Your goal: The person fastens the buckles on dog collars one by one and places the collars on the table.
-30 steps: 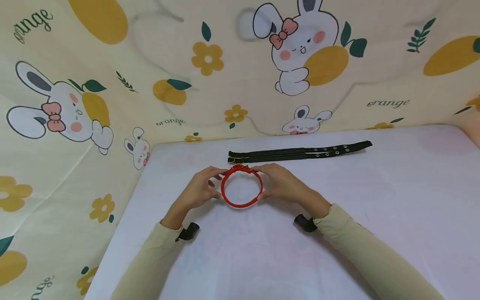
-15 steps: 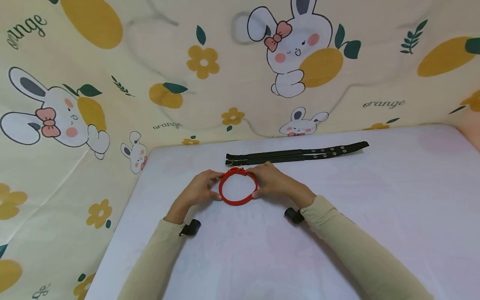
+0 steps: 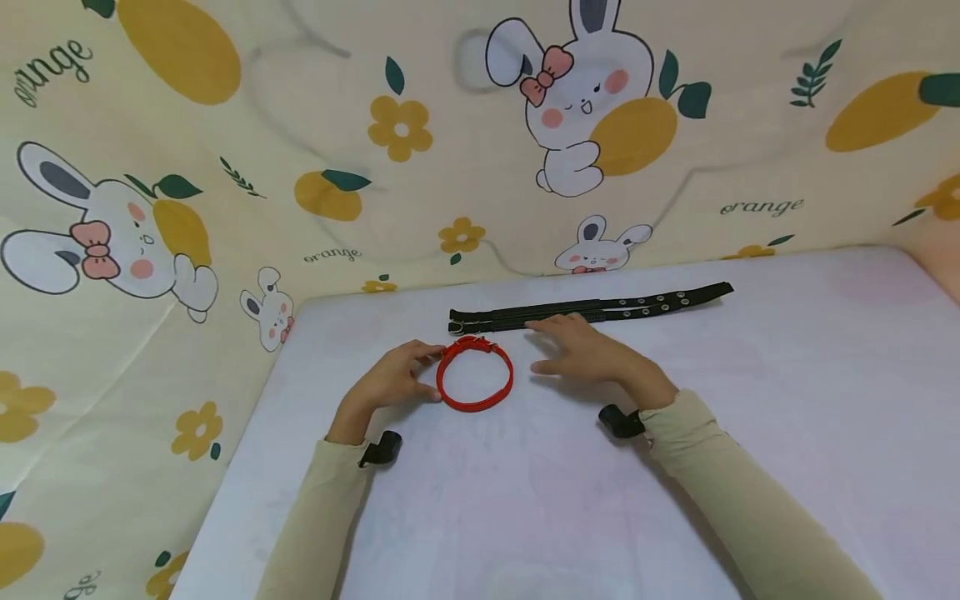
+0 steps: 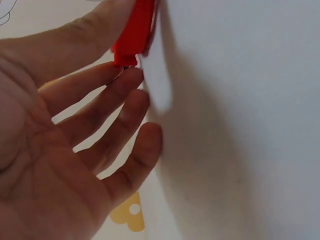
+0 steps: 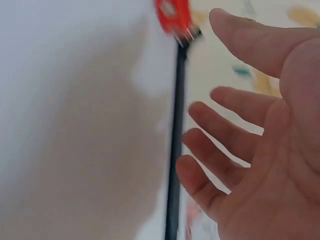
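Observation:
A red buckled collar [image 3: 472, 407] is closed into a ring on the white table. My left hand [image 3: 384, 385] holds its left side, thumb at the near part and forefinger at the far part. In the left wrist view, the thumb overlaps the red band [image 4: 136, 32] while the other fingers are lightly bent. My right hand [image 3: 592, 354] is off to the right of the ring, fingers spread and holding nothing. Its fingertips overlap the black straps [image 3: 547, 308] in the head view. The right wrist view shows a gap between thumb and the blurred red buckle end [image 5: 174, 15].
Two long black straps with buckles and metal eyelets lie side by side behind the ring. A cloth backdrop [image 3: 420, 200] printed with rabbits and oranges rises at the table's back and left. The white tabletop [image 3: 480, 500] extends toward me. Each wrist bears a black camera [image 3: 621, 421].
My right hand has let go of the ring's right side and drawn away to the right, its fingers spreading. The ring came down slightly nearer the table; my left hand stays on it.

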### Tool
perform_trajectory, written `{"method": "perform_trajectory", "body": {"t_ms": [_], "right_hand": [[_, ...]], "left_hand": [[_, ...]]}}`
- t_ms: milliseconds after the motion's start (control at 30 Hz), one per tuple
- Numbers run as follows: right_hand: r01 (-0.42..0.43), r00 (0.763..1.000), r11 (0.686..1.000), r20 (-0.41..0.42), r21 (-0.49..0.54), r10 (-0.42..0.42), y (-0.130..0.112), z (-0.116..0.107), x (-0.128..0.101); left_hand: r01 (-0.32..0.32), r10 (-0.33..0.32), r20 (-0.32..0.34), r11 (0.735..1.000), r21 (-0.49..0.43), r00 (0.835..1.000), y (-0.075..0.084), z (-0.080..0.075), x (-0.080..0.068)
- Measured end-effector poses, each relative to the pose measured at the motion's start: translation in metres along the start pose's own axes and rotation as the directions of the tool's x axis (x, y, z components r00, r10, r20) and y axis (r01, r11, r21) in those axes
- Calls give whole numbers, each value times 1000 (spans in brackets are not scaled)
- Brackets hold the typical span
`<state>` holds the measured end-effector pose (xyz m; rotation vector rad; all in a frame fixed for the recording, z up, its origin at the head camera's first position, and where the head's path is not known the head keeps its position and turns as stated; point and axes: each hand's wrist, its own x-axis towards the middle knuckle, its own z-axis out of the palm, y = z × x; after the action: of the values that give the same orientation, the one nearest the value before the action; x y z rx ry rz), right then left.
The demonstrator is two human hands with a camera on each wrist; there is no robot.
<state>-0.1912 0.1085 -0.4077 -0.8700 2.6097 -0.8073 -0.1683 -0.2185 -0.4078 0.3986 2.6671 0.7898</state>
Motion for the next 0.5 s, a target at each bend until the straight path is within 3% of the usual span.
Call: {"method": "perform_trajectory", "body": {"t_ms": [133, 267, 400, 500], "right_hand": [[-44, 996, 994, -74, 96, 51, 26, -29, -21], [-167, 964, 949, -156, 269, 214, 51, -52, -44], [-245, 890, 886, -271, 394, 367, 76, -61, -67], [-266, 795, 864, -410, 427, 447, 94, -66, -87]], "left_hand": [[-4, 4, 22, 1000, -3, 1000, -4, -7, 2], [33, -35, -24, 998, -61, 999, -3, -14, 9], [82, -94, -103, 990, -112, 990, 0, -13, 22], [93, -106, -135, 991, -99, 985, 3, -10, 31]]}}
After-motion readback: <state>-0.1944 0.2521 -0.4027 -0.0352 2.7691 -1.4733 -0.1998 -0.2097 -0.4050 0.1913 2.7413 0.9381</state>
